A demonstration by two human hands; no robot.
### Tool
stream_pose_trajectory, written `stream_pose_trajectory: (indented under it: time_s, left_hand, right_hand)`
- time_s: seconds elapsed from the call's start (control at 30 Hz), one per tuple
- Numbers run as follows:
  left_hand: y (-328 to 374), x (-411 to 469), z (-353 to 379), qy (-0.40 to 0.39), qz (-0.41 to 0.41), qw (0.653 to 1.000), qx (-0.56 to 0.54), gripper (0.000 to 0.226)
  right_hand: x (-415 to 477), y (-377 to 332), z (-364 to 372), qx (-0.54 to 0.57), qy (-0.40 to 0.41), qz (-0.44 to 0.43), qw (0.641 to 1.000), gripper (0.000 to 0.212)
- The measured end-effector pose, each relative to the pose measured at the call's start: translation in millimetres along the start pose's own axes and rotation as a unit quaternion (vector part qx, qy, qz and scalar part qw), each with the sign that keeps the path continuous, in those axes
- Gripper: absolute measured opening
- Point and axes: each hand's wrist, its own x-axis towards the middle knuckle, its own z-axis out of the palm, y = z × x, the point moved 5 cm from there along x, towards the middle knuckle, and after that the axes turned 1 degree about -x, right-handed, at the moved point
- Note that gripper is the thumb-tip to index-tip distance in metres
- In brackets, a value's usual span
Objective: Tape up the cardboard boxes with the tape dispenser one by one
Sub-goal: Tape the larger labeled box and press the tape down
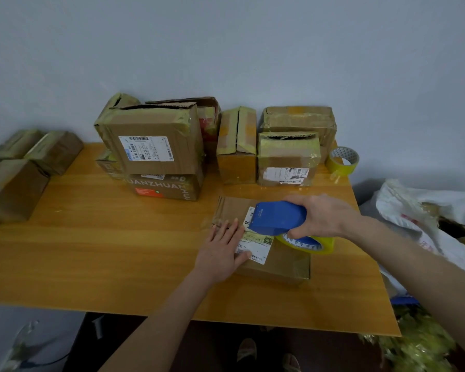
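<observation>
Right hand [321, 217] grips blue tape dispenser [278, 217], nose down on top of cardboard box [279, 261] near table's [118, 251] front. Left hand [222, 249] flat, fingers straight, pressing box's left flap.

- The left-hand boxes [11, 189] run off the frame's edge.
- The tape dispenser [278, 217] covers part of the flat box [287, 261].
- The label [254, 247] print is too small to read.

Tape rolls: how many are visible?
2. One yellow roll sits in the blue dispenser gripped by the right hand; one spare roll stands at the table's far right corner. More could be hidden behind boxes.
</observation>
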Motion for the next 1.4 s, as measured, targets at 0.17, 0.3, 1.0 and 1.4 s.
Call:
stream_pose_trajectory:
  time_s: [0.17, 0.3, 1.0, 1.4]
  left_hand:
    - [-1, -1, 1, 0.006, -0.005, 1.0, -0.009, 0.096]
    - [0, -2, -2, -0.003, -0.018, 1.0, -0.003, 0.102]
    - [10, 8, -2, -0.026, -0.009, 0.999, 0.023, 0.102]
    - [-27, 2, -6, -0.047, -0.215, 0.962, -0.16, 0.115]
  right_hand:
    - [-8, 6, -3, 0.008, -0.013, 0.006, 1.0, 0.063]
    - [-10, 12, -8, 0.021, 0.001, 0.013, 1.0, 0.061]
    - [-10, 9, -6, 0.03, 0.033, 0.018, 0.999, 0.075]
    - [-11, 13, 0, 0.041, 0.051, -0.002, 0.998, 0.073]
